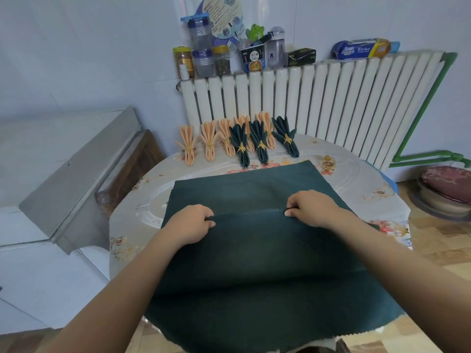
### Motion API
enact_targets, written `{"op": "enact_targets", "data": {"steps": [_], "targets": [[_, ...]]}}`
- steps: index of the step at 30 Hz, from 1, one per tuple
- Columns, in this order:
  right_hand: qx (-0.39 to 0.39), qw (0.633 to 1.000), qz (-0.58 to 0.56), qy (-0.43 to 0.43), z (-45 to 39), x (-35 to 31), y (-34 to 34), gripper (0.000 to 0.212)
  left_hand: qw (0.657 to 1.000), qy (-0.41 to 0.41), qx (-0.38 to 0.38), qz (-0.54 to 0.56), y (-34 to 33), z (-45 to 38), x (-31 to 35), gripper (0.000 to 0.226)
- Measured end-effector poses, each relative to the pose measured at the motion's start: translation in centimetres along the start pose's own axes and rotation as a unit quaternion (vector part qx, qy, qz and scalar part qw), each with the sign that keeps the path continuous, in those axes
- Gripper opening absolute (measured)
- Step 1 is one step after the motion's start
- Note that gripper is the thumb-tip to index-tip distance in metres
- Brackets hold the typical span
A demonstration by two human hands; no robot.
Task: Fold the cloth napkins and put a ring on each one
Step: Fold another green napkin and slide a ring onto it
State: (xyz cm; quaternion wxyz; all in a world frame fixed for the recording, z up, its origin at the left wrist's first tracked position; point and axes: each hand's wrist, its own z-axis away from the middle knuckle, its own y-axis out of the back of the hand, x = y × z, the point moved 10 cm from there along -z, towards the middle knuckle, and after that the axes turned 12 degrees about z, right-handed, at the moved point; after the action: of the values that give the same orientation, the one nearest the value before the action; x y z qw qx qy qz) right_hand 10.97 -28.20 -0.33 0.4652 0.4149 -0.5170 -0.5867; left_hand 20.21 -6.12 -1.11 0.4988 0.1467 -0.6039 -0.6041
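Observation:
A large dark green napkin [249,250] lies spread over the round table [132,215], its near edge hanging over the front. A raised pleat runs across its middle. My left hand [193,222] pinches the pleat's left end and my right hand [311,207] pinches its right end. A loose gold ring [328,162] sits on the table beyond the napkin's far right corner. At the table's back stand several folded peach napkins [188,146] and three folded green napkins [240,145], each with a gold ring.
A white radiator [318,103] runs behind the table, with jars, bottles and a cup on its top. A grey metal cabinet [76,174] stands to the left. A cushioned stool [446,189] is on the floor at right.

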Motion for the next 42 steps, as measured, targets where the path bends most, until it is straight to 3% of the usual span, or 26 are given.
{"op": "enact_targets", "data": {"steps": [4, 15, 26, 30, 33, 37, 42], "targets": [[0.042, 0.997, 0.058, -0.028, -5.5, 0.6, -0.2, 0.017, 0.995, 0.035, 0.093, -0.023, 1.6, -4.3, -1.2, 0.016], [0.124, 0.988, 0.076, -0.057, -16.7, 2.0, -1.9, 0.026, 0.982, 0.055, 0.172, -0.05, 2.6, -14.8, -4.4, 0.021], [0.177, 0.98, 0.005, -0.094, -18.0, 2.9, -3.3, 0.026, 0.967, 0.067, 0.223, -0.104, 2.3, -17.2, -5.4, 0.016], [0.197, 0.976, 0.016, -0.09, -17.5, 2.4, -3.3, 0.028, 0.967, 0.061, 0.23, -0.095, 2.0, -16.9, -5.1, 0.025], [0.206, 0.976, 0.01, -0.065, -16.7, 1.1, -2.7, 0.03, 0.968, 0.009, 0.24, -0.079, 1.7, -15.4, -2.8, 0.036], [0.175, 0.984, -0.023, -0.001, -13.8, -2.4, -2.8, 0.032, 0.979, -0.056, 0.191, -0.046, -1.1, -12.1, 1.2, 0.04], [0.095, 0.995, -0.019, 0.033, -8.5, -6.5, -4.7, 0.042, 0.996, -0.057, 0.066, -0.022, -6.7, -8.2, 3.4, 0.054]]}}
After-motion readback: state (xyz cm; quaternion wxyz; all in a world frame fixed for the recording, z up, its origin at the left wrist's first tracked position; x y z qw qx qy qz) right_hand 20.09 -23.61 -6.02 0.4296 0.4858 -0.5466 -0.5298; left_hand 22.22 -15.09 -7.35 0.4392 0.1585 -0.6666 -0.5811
